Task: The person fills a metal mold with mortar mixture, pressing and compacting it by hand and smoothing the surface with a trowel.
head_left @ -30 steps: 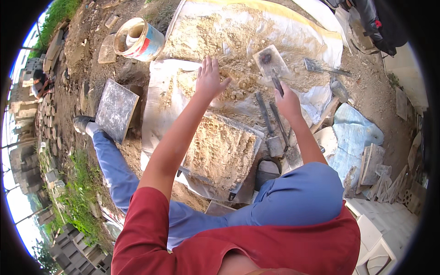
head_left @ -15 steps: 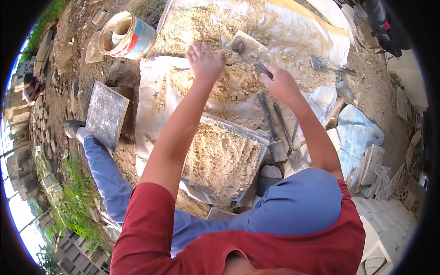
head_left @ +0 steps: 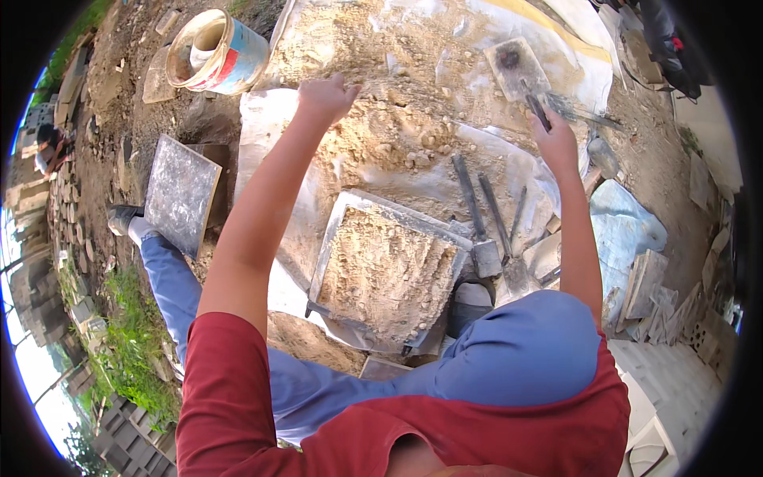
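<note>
My right hand (head_left: 556,145) grips the dark handle of a trowel (head_left: 517,70), whose flat, mortar-smeared blade is over the far right of a pale sheet (head_left: 286,298). On the left, my left hand (head_left: 324,100) is closed above the spread of crumbly tan mix (head_left: 397,119). Whatever its fingers hold, if anything, is hidden. Closer to me, a square frame (head_left: 334,215) is filled with rough, lumpy mix. Neither hand touches it.
A paint-striped bucket (head_left: 242,63) stands far left, with a grey square board (head_left: 183,195) nearer me. Long-handled tools (head_left: 469,199) lie right of the frame. A spatula-like tool (head_left: 584,111) and a blue-white sack (head_left: 620,222) are farther right. Another person (head_left: 52,151) sits far left.
My right hand has swung the trowel rightward, away from the middle of the mix. My left hand has shifted slightly left, and its spread fingers have closed.
</note>
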A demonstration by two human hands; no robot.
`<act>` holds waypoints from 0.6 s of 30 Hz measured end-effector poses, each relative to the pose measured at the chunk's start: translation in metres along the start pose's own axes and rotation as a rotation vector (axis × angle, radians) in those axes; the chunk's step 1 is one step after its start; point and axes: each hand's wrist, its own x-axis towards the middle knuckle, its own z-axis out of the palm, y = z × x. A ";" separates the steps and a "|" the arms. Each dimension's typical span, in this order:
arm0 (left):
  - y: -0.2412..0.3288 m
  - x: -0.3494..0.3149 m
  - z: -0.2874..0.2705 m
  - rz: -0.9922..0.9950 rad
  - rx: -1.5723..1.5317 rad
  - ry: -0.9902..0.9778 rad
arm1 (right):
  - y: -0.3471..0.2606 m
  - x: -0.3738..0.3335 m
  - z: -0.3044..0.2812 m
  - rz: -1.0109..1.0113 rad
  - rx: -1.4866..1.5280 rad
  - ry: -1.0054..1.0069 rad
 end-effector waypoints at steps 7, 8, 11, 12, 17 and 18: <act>-0.038 -0.024 0.018 0.249 -0.087 0.219 | -0.021 -0.004 0.068 -0.571 -0.367 0.512; -0.035 -0.029 0.017 0.345 -0.075 0.283 | -0.026 -0.013 0.080 -0.643 -0.337 0.437; -0.036 -0.041 0.015 0.415 -0.169 0.332 | -0.039 -0.029 0.116 -0.637 -0.225 0.023; -0.037 -0.042 0.017 0.438 -0.201 0.367 | -0.042 -0.032 0.124 -0.638 -0.238 0.061; -0.039 -0.051 0.026 0.464 -0.207 0.486 | -0.045 -0.027 0.127 -0.618 -0.238 0.106; -0.039 -0.054 0.028 0.456 -0.214 0.518 | -0.046 -0.028 0.125 -0.628 -0.203 0.075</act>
